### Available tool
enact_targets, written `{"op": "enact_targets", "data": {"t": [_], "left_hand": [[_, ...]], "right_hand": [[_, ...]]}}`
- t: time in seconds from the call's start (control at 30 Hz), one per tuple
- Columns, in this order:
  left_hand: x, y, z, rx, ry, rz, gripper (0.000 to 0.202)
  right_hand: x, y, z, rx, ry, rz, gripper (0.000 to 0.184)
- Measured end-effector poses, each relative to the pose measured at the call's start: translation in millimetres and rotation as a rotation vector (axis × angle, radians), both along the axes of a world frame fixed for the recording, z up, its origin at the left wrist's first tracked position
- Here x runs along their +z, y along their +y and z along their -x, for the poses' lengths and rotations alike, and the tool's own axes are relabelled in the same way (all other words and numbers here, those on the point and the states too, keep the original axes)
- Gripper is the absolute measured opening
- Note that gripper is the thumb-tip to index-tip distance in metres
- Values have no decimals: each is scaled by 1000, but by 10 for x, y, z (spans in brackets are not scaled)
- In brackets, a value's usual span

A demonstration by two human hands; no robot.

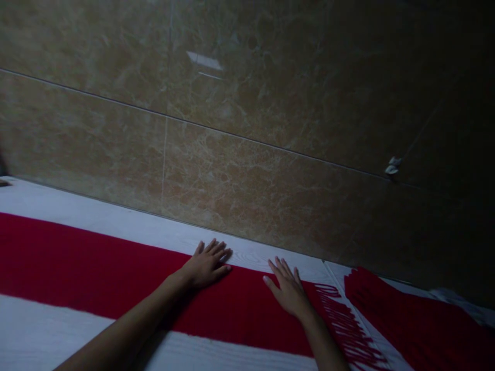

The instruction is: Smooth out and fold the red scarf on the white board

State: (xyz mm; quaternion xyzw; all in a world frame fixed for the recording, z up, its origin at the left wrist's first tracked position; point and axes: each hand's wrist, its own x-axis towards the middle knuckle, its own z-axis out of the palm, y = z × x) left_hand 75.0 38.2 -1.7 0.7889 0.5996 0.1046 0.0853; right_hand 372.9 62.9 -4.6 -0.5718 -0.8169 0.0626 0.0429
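Note:
A long red scarf (96, 263) lies spread flat across a white wood-grain surface, its fringe (344, 322) at the right end. My left hand (207, 264) rests palm down across the scarf's far edge, fingers spread and tips reaching onto the white surface. To its right, my right hand (286, 289) lies over the same edge close to the fringed end, also with fingers apart. Neither hand grips anything.
A second red fabric piece (417, 324) lies at the right, beyond a seam in the white surface (127, 214). Behind stands a brown marbled tile wall (240, 175) with a small white fitting (393, 166). The far right is dark.

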Motion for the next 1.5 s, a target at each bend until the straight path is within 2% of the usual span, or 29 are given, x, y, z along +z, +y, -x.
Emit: {"op": "enact_targets", "data": {"t": [0.23,0.33,0.47,0.6,0.73,0.97,1.07,1.17,1.3,1.5], "left_hand": [[5,-174,-29,-32,-3,-21,71],[75,-202,10,-52,-12,15,71],[305,-228,171,-81,26,54,72],[559,-330,194,-118,92,28,72],[656,-411,-59,-202,99,-2,69],[739,-410,-589,-328,206,-54,58],[795,-401,-828,-348,250,-59,55],[788,-368,-1036,-353,279,-41,53],[719,-302,-1194,-347,305,-9,55],[678,-145,-1272,-301,326,108,75]], "right_hand": [[-27,-223,-38,0,2,5,66],[41,-243,-127,8,40,31,64],[363,-173,-440,13,19,28,63],[738,-145,-765,88,-53,30,81],[895,-205,-816,169,-125,60,90],[904,-323,-756,250,-189,84,90],[932,-337,-774,254,-208,80,90],[944,-349,-782,262,-218,80,91],[908,-362,-781,282,-217,86,90],[869,-303,-773,279,-234,150,96]]}}
